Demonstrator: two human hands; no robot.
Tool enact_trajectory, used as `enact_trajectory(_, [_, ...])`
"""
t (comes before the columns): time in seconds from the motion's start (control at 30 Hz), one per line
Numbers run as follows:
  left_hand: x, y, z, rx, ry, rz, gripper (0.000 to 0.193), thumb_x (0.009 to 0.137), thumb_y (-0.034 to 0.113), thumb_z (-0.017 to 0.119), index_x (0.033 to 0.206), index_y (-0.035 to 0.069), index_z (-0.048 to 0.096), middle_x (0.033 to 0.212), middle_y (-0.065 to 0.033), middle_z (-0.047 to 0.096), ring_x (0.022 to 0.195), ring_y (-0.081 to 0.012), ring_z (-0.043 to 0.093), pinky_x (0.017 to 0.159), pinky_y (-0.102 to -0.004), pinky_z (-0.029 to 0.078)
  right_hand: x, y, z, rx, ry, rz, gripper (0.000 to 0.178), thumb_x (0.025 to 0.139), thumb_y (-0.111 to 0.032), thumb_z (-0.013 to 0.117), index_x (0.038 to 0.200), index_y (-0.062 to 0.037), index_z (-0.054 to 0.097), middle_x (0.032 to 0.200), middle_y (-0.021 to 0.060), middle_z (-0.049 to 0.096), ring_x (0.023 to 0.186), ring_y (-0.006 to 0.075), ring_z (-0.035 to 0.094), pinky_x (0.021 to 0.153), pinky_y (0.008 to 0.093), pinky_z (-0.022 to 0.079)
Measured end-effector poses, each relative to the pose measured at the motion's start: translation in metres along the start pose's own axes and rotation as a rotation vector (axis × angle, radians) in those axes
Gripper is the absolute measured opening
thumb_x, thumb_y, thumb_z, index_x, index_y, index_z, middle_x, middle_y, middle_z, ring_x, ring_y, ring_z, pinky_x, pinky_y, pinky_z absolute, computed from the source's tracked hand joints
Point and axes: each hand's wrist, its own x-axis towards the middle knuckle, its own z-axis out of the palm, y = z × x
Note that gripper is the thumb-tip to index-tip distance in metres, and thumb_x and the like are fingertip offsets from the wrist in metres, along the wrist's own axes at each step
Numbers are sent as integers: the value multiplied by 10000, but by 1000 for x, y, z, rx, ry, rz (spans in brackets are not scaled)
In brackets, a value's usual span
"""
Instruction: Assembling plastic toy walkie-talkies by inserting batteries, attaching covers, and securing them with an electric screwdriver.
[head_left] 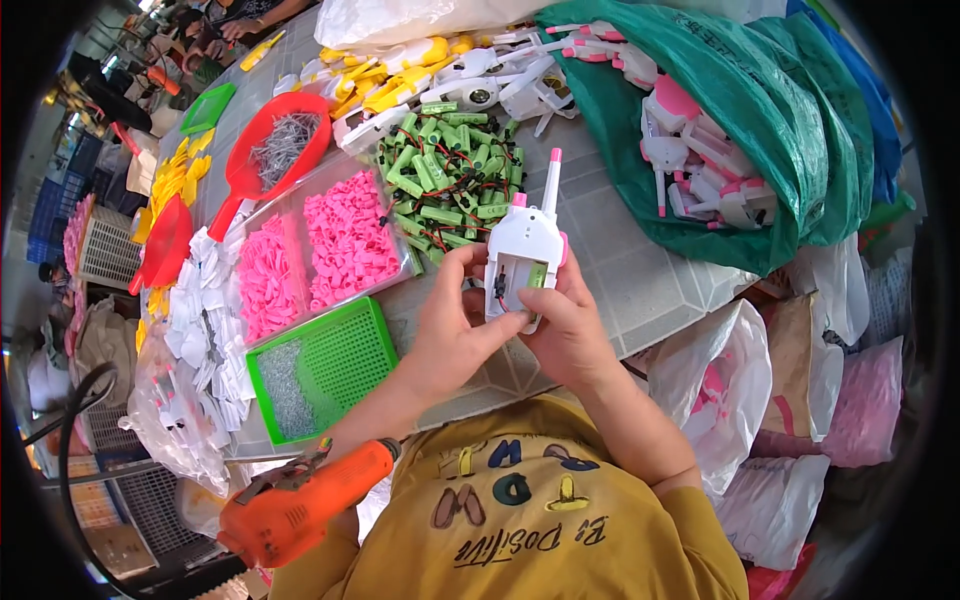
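Both my hands hold a white toy walkie-talkie [527, 232] over the near part of the table, its pink-tipped antenna pointing away from me. The back compartment faces up, uncovered. Inside it lies a green battery pack [538, 275], with a small black connector [500, 287] at the left. My left hand [455, 310] grips the left side, its thumb at the lower edge. From the right, my right hand [570, 325] wraps the case, with the thumb pressing by the lower end of the battery pack. A heap of wired green battery packs [450, 170] lies just beyond.
Pink parts fill a divided clear bin [303, 255]; small screws lie in a green basket [375, 335]. A red scoop [240, 165] holds metal pieces. An orange power screwdriver [305, 505] is beside my left forearm. A green bag [800, 130] of white-and-pink toys stands far right.
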Motion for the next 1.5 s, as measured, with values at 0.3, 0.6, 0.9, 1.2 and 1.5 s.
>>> enact_trajectory(0.3, [4, -2, -7, -266, 15, -51, 567, 897, -21, 684, 1403, 28, 433, 1315, -86, 508, 1006, -125, 604, 863, -302, 567, 4, -3, 2, -32, 18, -19, 736, 903, 2, 580, 1577, -151, 327, 1454, 98, 525, 1307, 284, 568, 1039, 462, 526])
enact_trajectory(0.6, [5, -12, -7, -54, 100, -90, 640, 774, -46, 698, 1360, 16, 446, 1250, -118, 569, 1110, -217, 611, 921, -365, 548, 3, 13, -1, -116, 42, -33, 801, 804, 31, 608, 1549, -156, 384, 1434, 82, 549, 1322, 282, 561, 1075, 442, 503])
enact_trajectory(0.9, [-38, 30, -118, 435, 519, 157, 363, 924, 181, 761, 1238, 36, 650, 995, -90, 735, 930, -179, 706, 812, -342, 570, 14, 13, 10, -118, 4, 23, 809, 811, 68, 601, 1557, -150, 375, 1519, 128, 514, 1300, 369, 585, 1058, 584, 523])
enact_trajectory(1.2, [-166, -27, -339, 1113, 695, -322, 519, 763, 275, 822, 1192, 10, 699, 1061, -233, 725, 990, -372, 712, 878, -438, 560, -9, -7, -27, -64, 13, 63, 670, 961, -158, 614, 1583, -184, 368, 1551, 161, 485, 1315, 373, 577, 1010, 646, 535])
enact_trajectory(1.5, [-165, -91, -366, 1210, 921, -195, 367, 698, 164, 856, 1045, 108, 751, 1005, -118, 693, 1020, -321, 674, 875, -447, 530, 6, 0, 0, -41, -55, 129, 546, 1035, -341, 557, 1539, -177, 427, 1474, 130, 555, 1294, 375, 590, 1015, 663, 514])
